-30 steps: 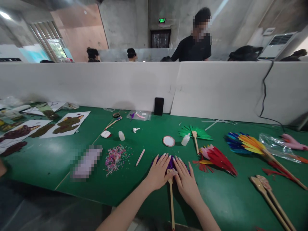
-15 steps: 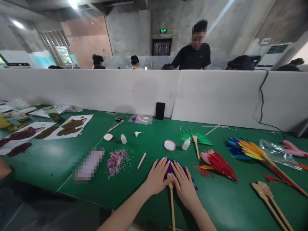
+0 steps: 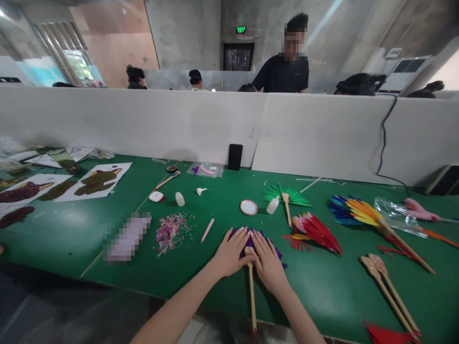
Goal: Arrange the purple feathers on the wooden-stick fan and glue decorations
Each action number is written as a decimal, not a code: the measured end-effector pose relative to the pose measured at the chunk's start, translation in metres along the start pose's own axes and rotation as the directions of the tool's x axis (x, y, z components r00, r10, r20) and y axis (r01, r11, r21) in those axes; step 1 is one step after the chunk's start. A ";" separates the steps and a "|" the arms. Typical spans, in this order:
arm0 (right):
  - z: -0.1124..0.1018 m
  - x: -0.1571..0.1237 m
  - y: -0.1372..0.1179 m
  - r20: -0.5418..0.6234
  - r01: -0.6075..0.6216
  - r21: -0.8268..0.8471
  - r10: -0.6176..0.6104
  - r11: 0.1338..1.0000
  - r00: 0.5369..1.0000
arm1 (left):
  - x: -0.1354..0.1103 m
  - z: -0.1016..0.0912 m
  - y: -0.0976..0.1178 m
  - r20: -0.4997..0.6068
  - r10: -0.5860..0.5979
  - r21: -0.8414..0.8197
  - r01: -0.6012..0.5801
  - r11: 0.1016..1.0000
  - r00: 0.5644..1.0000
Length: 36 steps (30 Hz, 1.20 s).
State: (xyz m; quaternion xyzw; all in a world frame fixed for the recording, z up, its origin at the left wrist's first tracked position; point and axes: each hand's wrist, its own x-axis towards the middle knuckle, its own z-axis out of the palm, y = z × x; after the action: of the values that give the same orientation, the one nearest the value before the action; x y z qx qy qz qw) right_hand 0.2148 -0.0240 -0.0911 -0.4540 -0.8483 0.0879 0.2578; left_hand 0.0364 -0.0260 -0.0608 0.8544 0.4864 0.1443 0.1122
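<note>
My left hand (image 3: 229, 253) lies flat, fingers stretched, over the left part of a fan of purple feathers (image 3: 246, 241). Beside it, my right hand (image 3: 268, 263) is spread flat over the right part, and the two thumbs come close together near the middle. Most of the purple fan is hidden under my fingers. From between the hands a pale wooden stick (image 3: 252, 296) runs toward me, its wider top resting on the feathers. A small white glue bottle (image 3: 273, 205) and a white round lid (image 3: 248, 207) stand just beyond my fingertips.
To the right lie a green feather fan (image 3: 299, 197), red feathers (image 3: 317, 231), a blue-yellow feather bundle (image 3: 362, 212) and wooden sticks (image 3: 389, 291). Leftward are colourful bits (image 3: 173, 231), a pink pen-like stick (image 3: 207, 231) and a second bottle (image 3: 180, 199). A white partition (image 3: 161, 124) borders the table.
The view has tilted down, so the table sits higher in the picture and the stick's red-tipped end shows. My hands remain flat on the purple feathers.
</note>
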 end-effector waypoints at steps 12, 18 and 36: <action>-0.021 -0.001 0.011 -0.150 -0.191 0.142 0.212 0.971 0.966 | -0.006 -0.016 -0.017 -0.044 -0.131 -0.044 0.129 0.991 0.990; -0.024 -0.006 0.016 -0.251 -0.234 0.204 0.282 0.950 0.926 | 0.005 -0.011 -0.010 -0.010 -0.063 -0.054 0.062 0.997 0.998; -0.019 0.045 0.008 -0.114 -0.109 0.142 0.125 0.984 0.986 | 0.004 -0.010 -0.014 -0.168 -0.123 -0.024 0.120 0.992 0.978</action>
State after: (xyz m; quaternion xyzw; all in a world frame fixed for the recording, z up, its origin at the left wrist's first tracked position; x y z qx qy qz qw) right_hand 0.2100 0.0162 -0.0620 -0.4891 -0.7948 0.1321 0.3340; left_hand 0.0238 -0.0156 -0.0556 0.8070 0.5445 0.2124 0.0848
